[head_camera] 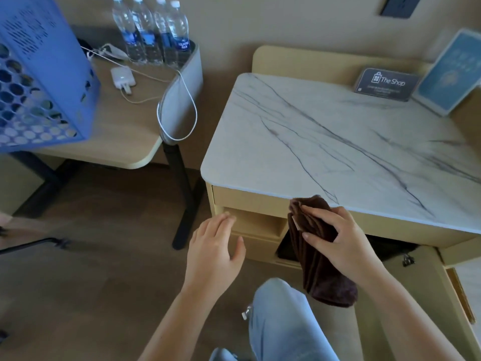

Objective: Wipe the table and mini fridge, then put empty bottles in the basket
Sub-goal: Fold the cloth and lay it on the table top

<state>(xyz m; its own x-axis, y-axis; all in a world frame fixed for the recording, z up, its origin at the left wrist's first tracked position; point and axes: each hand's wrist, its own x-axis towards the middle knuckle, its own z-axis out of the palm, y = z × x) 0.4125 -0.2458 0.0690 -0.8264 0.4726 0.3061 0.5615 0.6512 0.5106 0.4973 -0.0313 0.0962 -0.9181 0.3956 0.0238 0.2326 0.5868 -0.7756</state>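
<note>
The right hand (338,238) has its fingers curled around a folded brown cloth (325,277) at the front edge of the marble top (325,142). Most of the cloth hangs loose below the grip, so it could slip or unfold mid-wipe. The left hand (213,248) hovers with fingers spread, holding nothing. A broad sweep risks toppling the sign (386,84) and blue card (450,71) at the back. The 4 bottles (153,35) stand on the wooden table (125,131) near the basket (39,74); a looped cable (192,110) beside them could snag a reaching arm.
</note>
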